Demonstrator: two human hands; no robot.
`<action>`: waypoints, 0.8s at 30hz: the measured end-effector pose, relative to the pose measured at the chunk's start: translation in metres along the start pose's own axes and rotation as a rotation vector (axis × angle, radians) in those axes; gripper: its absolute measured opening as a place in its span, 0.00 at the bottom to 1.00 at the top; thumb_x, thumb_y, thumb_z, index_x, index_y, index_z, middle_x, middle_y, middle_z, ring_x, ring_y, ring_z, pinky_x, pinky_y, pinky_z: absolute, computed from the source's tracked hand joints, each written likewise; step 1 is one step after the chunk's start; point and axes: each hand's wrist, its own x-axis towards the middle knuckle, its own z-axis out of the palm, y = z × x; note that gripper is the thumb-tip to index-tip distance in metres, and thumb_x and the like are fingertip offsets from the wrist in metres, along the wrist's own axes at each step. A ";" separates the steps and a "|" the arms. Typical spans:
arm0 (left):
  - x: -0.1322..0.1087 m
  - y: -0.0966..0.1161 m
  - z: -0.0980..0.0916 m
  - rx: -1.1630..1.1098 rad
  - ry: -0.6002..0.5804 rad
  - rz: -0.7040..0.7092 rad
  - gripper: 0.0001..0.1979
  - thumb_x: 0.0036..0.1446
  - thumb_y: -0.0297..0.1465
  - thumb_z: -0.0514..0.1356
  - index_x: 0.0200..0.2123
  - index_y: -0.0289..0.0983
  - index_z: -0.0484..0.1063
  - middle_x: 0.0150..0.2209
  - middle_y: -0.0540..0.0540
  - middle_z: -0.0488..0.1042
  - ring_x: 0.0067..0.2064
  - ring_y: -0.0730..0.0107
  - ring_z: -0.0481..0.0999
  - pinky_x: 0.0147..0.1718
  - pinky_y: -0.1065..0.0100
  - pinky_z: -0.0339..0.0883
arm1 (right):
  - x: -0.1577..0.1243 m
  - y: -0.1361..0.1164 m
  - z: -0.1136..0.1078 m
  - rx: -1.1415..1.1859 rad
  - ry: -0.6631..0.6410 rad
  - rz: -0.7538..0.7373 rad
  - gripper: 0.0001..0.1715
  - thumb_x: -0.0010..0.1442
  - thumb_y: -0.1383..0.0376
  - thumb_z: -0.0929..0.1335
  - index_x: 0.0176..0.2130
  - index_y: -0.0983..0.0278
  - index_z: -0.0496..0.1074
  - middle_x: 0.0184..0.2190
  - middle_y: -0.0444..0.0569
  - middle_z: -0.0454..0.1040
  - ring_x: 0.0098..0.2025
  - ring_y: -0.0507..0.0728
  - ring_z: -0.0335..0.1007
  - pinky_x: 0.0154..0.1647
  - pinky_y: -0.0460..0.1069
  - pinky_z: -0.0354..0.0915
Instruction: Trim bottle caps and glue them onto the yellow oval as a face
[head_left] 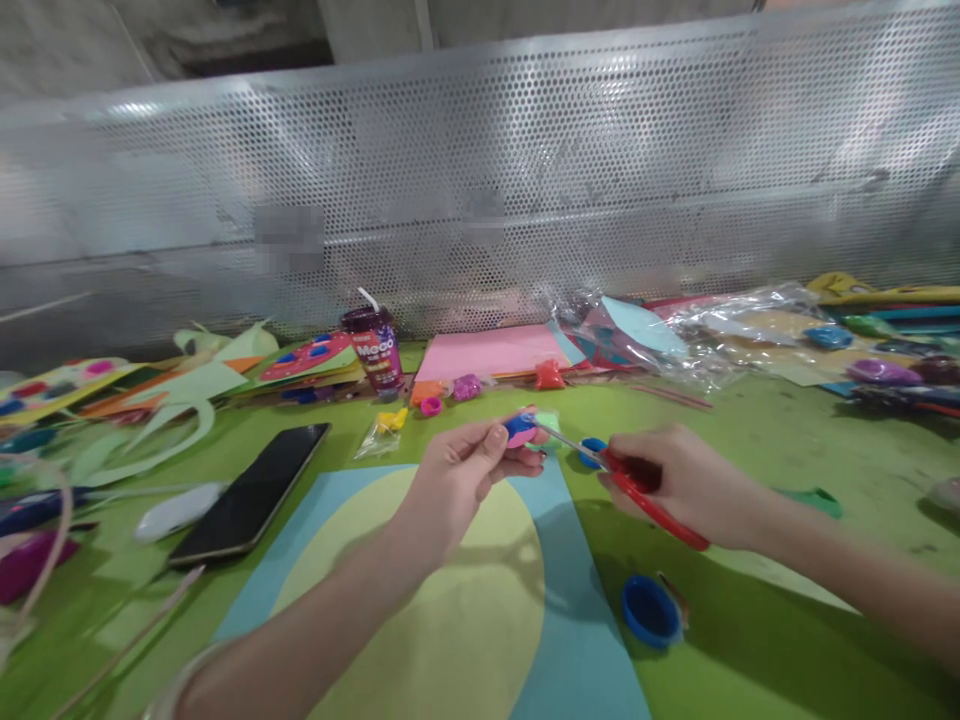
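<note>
Pinched between the thumb and fingers of my left hand (469, 455) is a small blue and pink piece of modelling clay (519, 430). My right hand (679, 480) is closed round the red handles of a pair of scissors (652, 510). The scissor blades point left, and their tip meets the clay piece or lies right against it. Below my hands lies a light blue sheet (574, 620) with a large pale yellow oval (450, 620) on it. A blue round cup (651, 610) stands to the right of the sheet.
A black phone (251, 495) and a white mouse-shaped object (176, 512) lie at left. Behind stand a Meco drink cup (377, 350), pink paper (491, 350) and several small clay lumps. Clear plastic bags (705, 330) lie at back right, before a perforated metal panel (480, 180).
</note>
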 end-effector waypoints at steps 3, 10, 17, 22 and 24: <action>0.000 0.001 0.001 -0.017 0.000 -0.026 0.07 0.47 0.32 0.63 0.27 0.33 0.77 0.25 0.46 0.76 0.27 0.71 0.74 0.32 0.68 0.71 | 0.001 0.000 -0.002 -0.098 0.086 -0.045 0.04 0.50 0.67 0.61 0.24 0.62 0.60 0.18 0.42 0.63 0.19 0.50 0.54 0.20 0.44 0.52; -0.001 -0.002 -0.002 -0.007 -0.027 -0.032 0.07 0.49 0.32 0.62 0.28 0.33 0.77 0.25 0.46 0.76 0.27 0.71 0.74 0.33 0.67 0.70 | 0.001 0.002 -0.004 -0.344 0.197 -0.110 0.05 0.50 0.69 0.59 0.25 0.62 0.62 0.18 0.45 0.64 0.19 0.51 0.55 0.20 0.45 0.50; 0.000 -0.003 -0.003 0.008 -0.046 -0.010 0.07 0.51 0.31 0.60 0.28 0.34 0.77 0.26 0.47 0.77 0.28 0.71 0.75 0.33 0.68 0.70 | 0.000 0.003 -0.003 -0.344 0.226 -0.147 0.05 0.50 0.69 0.59 0.25 0.63 0.63 0.18 0.46 0.65 0.19 0.51 0.55 0.20 0.45 0.51; -0.001 -0.003 -0.002 0.015 -0.061 -0.022 0.08 0.52 0.31 0.60 0.29 0.33 0.77 0.29 0.45 0.77 0.28 0.72 0.74 0.33 0.69 0.70 | 0.001 0.006 -0.003 -0.365 0.262 -0.171 0.06 0.50 0.68 0.59 0.25 0.63 0.64 0.18 0.45 0.65 0.19 0.51 0.56 0.20 0.45 0.51; -0.002 -0.002 -0.002 0.024 -0.061 -0.026 0.08 0.52 0.32 0.59 0.29 0.33 0.77 0.30 0.45 0.77 0.28 0.72 0.74 0.33 0.69 0.70 | 0.001 0.006 -0.003 -0.383 0.271 -0.167 0.07 0.51 0.68 0.59 0.27 0.63 0.65 0.19 0.46 0.66 0.19 0.51 0.58 0.20 0.45 0.51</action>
